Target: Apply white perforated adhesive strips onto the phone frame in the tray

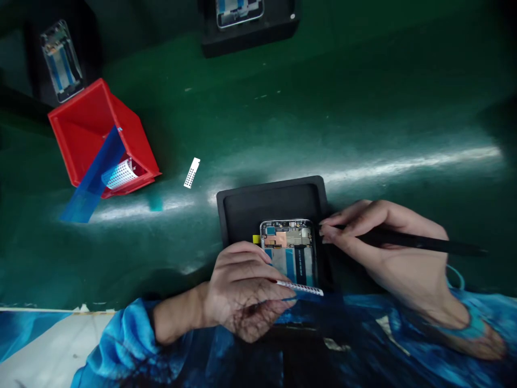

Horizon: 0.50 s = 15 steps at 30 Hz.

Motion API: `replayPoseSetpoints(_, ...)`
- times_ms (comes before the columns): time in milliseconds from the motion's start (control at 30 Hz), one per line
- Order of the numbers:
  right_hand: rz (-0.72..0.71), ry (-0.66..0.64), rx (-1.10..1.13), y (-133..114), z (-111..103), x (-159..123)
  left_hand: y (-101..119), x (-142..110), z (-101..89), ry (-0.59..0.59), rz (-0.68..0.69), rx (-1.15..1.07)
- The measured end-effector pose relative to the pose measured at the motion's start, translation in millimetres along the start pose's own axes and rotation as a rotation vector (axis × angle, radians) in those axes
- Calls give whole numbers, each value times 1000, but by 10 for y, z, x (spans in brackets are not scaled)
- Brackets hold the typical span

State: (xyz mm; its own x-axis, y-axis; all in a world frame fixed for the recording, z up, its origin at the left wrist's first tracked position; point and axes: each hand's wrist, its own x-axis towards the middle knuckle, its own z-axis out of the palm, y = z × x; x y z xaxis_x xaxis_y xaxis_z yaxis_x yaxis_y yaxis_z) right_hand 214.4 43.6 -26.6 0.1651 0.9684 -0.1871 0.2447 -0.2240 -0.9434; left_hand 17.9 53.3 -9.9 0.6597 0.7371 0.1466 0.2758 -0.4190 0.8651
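Phone: an opened phone [290, 251] with its back off lies in a black tray [274, 199] on the green bench [283, 129], circuit board and copper patch showing.
Our left hand: our left hand [242, 291] rests on the tray's near-left side, fingers curled, pinching a small white perforated strip [302, 288] just over the phone's lower end.
Our right hand: our right hand [388, 242] is closed in a pen grip on a thin black tool [407, 240], its tip touching or just beside the phone's upper right edge; we cannot tell which.
Step in hand: we judge the strip is being brought to the phone while the tool steadies it.
Next move calls for: careful alignment and a light press.
Around us: a red bin [92, 134] with blue film [97, 172], a loose strip [191, 172], and two more phones in trays [242, 21] lie well apart, farther back.
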Motion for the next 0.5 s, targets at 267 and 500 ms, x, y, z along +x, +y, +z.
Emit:
replayPoseSetpoints(267, -22, 17, -51, -21, 32, -14, 8, -29, 4, -4, -63, -27)
replayPoseSetpoints(500, -81, -4, -83, -34, 35, -22, -14, -35, 1, -14, -25, -23)
